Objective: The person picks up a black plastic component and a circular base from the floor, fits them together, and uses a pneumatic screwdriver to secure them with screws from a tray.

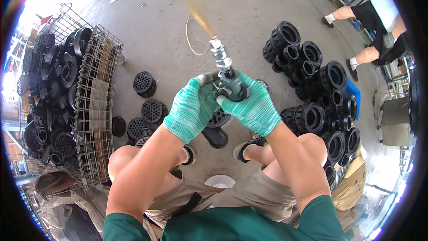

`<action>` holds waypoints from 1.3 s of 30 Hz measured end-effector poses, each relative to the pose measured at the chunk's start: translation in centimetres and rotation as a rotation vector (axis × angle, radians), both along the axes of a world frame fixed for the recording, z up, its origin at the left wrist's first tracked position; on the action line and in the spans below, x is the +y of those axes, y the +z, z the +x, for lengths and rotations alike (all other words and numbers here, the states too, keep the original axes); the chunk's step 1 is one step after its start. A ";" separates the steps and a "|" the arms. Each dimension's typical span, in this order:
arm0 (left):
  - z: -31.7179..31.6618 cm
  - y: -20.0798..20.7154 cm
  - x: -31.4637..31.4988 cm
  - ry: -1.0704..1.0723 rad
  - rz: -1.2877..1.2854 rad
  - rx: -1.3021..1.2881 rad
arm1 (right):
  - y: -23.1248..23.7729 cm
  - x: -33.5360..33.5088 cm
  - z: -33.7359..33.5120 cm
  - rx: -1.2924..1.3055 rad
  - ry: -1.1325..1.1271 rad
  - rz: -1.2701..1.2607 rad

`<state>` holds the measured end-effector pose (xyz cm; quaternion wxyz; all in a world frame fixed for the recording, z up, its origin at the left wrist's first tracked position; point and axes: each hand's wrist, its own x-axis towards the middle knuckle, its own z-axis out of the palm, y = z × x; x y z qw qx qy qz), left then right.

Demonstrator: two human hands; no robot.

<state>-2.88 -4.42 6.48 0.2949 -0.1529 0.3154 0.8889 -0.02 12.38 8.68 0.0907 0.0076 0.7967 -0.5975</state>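
Observation:
In front of me my right hand (256, 107), in a green knit glove, is wrapped round a dark air tool (231, 87). Silver couplings (220, 56) join the tool to a yellowish air hose, blurred in its upper part. My left hand (189, 107), gloved alike, is closed against the tool's left side. Its fingertips meet the tool, and whatever they pinch is hidden. Beneath both hands is a black drain fitting with a round slotted grate (218, 118) and a rounded outlet (216, 137), partly covered by the gloves.
A wire cage (96, 107) full of black plastic parts stands at left. Several round grated fittings (152, 110) lie beside it. Stacked black ring-ended fittings (310, 116) rise at right, near a blue bin (353, 98). Another person (374, 27) is at the far right.

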 end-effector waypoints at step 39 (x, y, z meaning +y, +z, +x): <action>2.4 1.1 0.9 -0.073 -0.562 0.520 | 1.1 2.2 0.6 -0.002 -0.139 -0.167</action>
